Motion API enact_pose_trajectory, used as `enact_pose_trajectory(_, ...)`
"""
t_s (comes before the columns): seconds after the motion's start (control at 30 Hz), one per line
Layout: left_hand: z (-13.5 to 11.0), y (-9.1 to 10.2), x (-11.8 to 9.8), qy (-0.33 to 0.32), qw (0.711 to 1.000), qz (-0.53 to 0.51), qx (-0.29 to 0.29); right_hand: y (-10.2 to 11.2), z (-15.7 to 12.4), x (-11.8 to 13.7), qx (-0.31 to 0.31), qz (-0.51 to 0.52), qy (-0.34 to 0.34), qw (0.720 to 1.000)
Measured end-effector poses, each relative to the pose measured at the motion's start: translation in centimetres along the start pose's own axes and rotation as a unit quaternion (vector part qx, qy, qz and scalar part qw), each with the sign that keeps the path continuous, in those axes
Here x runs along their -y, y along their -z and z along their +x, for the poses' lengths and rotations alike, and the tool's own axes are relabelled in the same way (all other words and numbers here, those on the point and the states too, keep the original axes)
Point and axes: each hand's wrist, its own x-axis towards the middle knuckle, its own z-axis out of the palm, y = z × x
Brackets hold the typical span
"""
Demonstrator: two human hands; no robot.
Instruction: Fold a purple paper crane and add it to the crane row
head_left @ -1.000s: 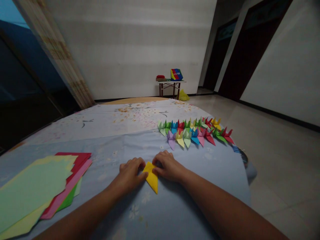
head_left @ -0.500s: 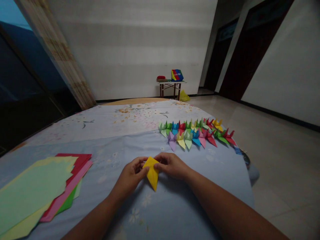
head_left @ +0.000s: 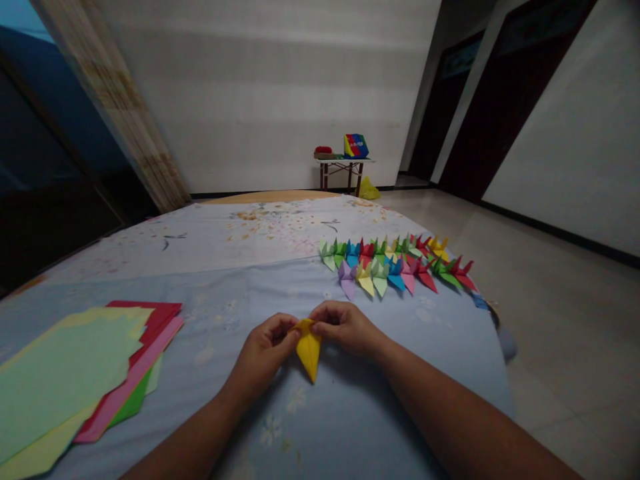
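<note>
Going left to right: the stack (head_left: 60,380) is by the counter's (head_left: 270,196) left edge, sheets fanned out pretty messily, so a bump from that nearby forearm could send a few sliding. Then the left hand (head_left: 267,348), thumb and fingers pinched on the upper left of the yellow paper (head_left: 309,353). That paper is between both hands, toward the counter's near edge, with its point aimed that way. The right hand (head_left: 345,327) is pinching the upper right. Imo the main risk is here: if one hand pulls harder, the crease probably goes off-center, and thick layers up top might tear. Can't tell if the point touches the cloth (head_left: 280,280). Last, the cranes (head_left: 380,277) run in rows to the right edge; snag the cloth and the end red one (head_left: 463,275) could drop off.
</note>
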Motion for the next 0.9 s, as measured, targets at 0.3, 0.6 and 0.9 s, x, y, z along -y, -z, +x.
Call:
enact_pose_trajectory(0.3,-0.1,0.2,0.2,0.027,0.999,-0.032,0.008,1.3,-0.5,1.3,0.100,0.073,-0.076,0.989)
enact_pose_trajectory(0.6,-0.1,0.4,0.6,0.064,0.992,-0.104,0.013,1.5,-0.4,1.1,0.100,0.071,-0.055,0.991)
enact_pose_trajectory(0.9,-0.1,0.5,0.4,0.085,0.984,-0.148,0.056,1.4,-0.4,1.0,0.074,0.041,-0.038,0.996)
